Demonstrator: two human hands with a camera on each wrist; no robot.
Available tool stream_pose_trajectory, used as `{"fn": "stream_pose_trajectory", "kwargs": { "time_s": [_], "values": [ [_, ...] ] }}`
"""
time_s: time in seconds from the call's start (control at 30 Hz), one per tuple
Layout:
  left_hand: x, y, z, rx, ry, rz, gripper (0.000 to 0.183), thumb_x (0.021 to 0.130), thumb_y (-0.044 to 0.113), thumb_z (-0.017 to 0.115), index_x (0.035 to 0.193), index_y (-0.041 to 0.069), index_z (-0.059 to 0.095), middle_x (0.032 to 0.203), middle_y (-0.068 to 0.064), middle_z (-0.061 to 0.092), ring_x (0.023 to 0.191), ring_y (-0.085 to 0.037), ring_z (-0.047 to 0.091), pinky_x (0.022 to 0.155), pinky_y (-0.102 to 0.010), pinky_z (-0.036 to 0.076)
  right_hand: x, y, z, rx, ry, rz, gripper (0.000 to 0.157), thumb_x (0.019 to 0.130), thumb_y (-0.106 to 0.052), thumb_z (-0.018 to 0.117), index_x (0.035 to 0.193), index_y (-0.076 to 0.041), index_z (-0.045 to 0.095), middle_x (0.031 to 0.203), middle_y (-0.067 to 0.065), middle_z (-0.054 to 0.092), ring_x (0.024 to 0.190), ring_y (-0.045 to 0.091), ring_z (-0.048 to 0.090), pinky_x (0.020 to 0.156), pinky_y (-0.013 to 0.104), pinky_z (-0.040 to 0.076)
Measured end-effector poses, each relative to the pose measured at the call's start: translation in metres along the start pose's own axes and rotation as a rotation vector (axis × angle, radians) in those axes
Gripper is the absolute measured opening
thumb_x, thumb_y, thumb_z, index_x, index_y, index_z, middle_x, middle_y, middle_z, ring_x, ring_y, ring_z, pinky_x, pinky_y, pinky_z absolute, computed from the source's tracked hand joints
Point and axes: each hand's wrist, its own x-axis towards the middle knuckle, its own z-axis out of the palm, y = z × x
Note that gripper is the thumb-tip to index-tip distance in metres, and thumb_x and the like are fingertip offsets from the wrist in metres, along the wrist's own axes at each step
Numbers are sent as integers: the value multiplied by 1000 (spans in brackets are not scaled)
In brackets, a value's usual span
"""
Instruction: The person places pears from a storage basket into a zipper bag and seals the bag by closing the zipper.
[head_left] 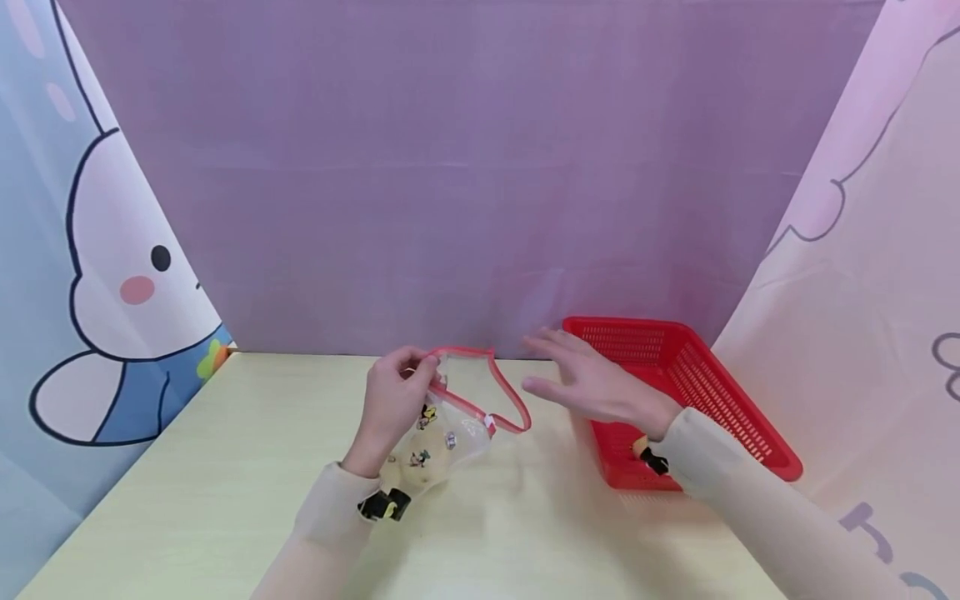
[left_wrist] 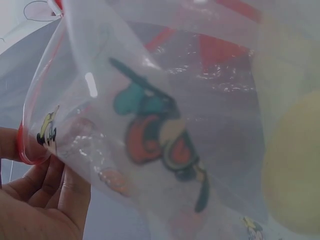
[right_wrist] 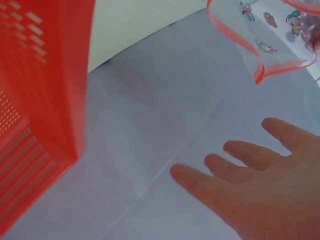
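A clear zip bag [head_left: 468, 433] with cartoon prints and a red zip edge hangs over the table from my left hand [head_left: 393, 400]. Thumb and fingers of that hand pinch the red edge at the bag's left corner, and the mouth gapes in a loop. Pale yellowish round things [head_left: 431, 454] lie low inside the bag; one of them [left_wrist: 295, 165] bulges at the right of the left wrist view. My right hand [head_left: 592, 379] is in the air between bag and basket, fingers spread and holding nothing. In the right wrist view its fingertips [right_wrist: 180, 172] are apart from the bag.
A red plastic basket [head_left: 630, 340] with slotted walls stands on the right of the pale table [head_left: 225, 483], partly behind my right hand and forearm. A purple cloth [head_left: 465, 183] rises at the table's back, with printed cloths at both sides.
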Motion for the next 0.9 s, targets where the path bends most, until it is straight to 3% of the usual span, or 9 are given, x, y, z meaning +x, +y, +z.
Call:
{"fn": "stream_pose_trajectory", "kwargs": {
  "time_s": [0.3,0.9],
  "values": [
    [-1,0,1,-9,-11,-2,15,99,10,61,93,1,71,77,-9,70,66,-21,64,53,-25,53,-16,16,-9,-89,-3,74,93,90,-68,56,164,-24,20,170,14,7,154,42,3,116,71,2],
    [0,-2,2,-7,-16,-13,14,100,11,62,94,1,71,77,-9,70,67,-21,64,54,-25,53,-45,50,-23,-152,48,189,99,89,-65,61,164,-16,17,168,21,1,151,50,1,112,76,1]
  ]
}}
